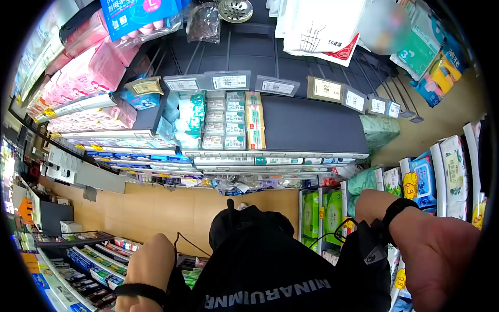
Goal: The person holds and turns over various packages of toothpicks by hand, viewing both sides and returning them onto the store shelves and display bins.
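Observation:
At lower left, my bent left forearm (150, 257) wears a dark wristband (139, 292); past the band, the hand runs out of the frame. My right hand (442, 255) is raised close to the camera at the right edge, its palm side showing and its fingers cut off or in shadow. I cannot tell whether it holds anything. A black band (399, 209) circles the right wrist. Between the arms is my black top (265, 265) with white lettering. Wipes packs (422, 179) stand on the shelf behind the right hand.
Ahead stands a dark shelf (312, 122) with boxed goods (224, 120), pink packs (86, 75) and price tags (228, 80). Hooks above carry a blue glove pack (138, 18) and a white bag (322, 28). Shelves (99, 265) also line the lower left. Tan floor (171, 208) lies between.

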{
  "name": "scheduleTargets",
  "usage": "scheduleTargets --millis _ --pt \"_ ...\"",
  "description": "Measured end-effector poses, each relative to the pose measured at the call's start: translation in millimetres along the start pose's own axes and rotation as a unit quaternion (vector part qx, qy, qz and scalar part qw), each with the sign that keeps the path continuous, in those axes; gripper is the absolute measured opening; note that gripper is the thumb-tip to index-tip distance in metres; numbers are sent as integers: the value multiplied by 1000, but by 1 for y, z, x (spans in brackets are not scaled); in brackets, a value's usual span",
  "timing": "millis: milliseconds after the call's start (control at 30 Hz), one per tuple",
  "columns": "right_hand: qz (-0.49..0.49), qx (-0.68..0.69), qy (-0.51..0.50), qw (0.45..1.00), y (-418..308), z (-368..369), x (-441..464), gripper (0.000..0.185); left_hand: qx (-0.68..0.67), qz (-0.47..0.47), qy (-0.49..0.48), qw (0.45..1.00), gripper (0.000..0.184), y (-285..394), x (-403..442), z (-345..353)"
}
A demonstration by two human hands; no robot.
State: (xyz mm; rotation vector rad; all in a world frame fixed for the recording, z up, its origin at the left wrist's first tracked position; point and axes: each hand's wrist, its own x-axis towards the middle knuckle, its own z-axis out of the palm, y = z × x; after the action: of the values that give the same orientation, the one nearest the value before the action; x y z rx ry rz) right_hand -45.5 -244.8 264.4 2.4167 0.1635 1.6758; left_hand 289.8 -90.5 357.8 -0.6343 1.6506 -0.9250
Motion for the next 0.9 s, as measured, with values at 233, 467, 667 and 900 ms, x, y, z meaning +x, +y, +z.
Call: scheduleTargets --millis 233,467,667,900 --pt "12 30 -12 999 6 -1 7 25 729 133 -624 246 34 59 60 5" --pt "14 57 1 998 10 10 11 26 517 203 -830 47 44 60 86 59" --pt "38 46 -16 998 18 13 6 27 556 219 -801 45 41 52 110 66" --pt "49 32 -30 998 9 5 7 28 572 195 -795 52 38 44 116 87"
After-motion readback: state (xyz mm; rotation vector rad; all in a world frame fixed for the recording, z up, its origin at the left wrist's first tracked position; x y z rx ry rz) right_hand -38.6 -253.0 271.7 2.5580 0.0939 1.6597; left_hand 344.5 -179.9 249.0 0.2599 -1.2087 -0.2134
